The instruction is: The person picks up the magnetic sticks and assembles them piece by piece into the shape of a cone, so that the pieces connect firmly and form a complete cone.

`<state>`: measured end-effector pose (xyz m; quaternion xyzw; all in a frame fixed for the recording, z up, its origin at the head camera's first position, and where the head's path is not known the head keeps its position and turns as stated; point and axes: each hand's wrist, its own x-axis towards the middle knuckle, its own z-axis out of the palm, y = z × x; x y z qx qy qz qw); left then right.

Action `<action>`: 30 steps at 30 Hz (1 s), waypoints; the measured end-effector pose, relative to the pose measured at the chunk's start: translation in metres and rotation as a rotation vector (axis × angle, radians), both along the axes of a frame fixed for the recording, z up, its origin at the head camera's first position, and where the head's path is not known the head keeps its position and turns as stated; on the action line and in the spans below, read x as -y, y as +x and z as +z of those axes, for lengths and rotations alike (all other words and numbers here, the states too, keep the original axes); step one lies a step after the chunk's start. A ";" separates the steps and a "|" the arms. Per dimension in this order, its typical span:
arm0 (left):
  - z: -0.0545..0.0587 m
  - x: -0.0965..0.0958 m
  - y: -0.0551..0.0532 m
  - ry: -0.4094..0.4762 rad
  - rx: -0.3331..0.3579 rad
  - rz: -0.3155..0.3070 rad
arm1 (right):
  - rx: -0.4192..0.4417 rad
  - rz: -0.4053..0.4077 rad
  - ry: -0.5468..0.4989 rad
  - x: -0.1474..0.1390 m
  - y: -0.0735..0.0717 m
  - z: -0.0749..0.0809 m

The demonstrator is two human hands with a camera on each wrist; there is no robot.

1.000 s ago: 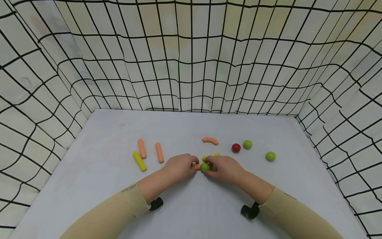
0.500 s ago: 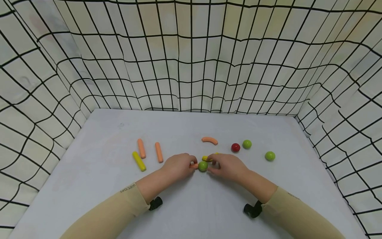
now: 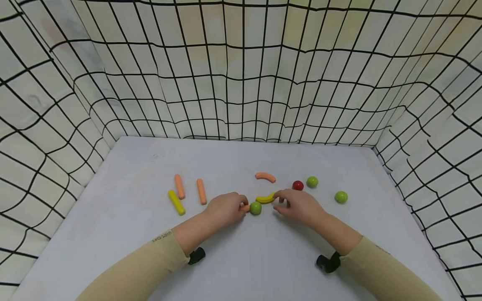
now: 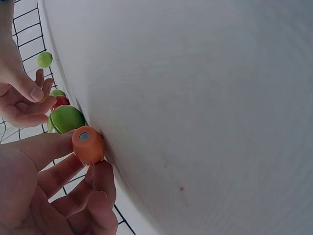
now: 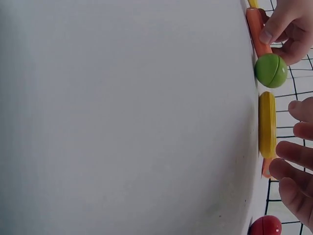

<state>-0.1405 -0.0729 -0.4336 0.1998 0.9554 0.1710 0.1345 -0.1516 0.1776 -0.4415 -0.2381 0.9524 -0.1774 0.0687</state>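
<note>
My left hand [image 3: 227, 209] pinches an orange toy rod [image 4: 89, 145] between thumb and fingers, low over the table. A round grey disc shows in the rod's near end. Against its far end sits a green ball [image 3: 255, 208] with a seam round it. My right hand [image 3: 301, 205] is to the right of the ball, with nothing in its loosely bent fingers. Its fingertips overlap the right end of a curved yellow ribbed piece [image 3: 265, 198] in the head view. In the right wrist view the fingers [image 5: 293, 152] are spread beside this piece.
Two orange rods [image 3: 201, 191] and a yellow rod [image 3: 176, 202] lie to the left. Behind the hands is a curved orange piece [image 3: 265, 177]. A red ball [image 3: 298, 185] and two green balls [image 3: 312, 182] are on the right. Black-grid netting [image 3: 241, 92] surrounds the white table [image 3: 241, 259].
My right hand has let go of the green ball and drawn back to the right, uncovering the curved yellow piece. The left hand stays nearly still with the orange rod.
</note>
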 end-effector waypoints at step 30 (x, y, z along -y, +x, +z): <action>0.003 0.003 0.000 0.026 0.069 0.017 | -0.121 0.133 0.168 0.026 -0.019 -0.004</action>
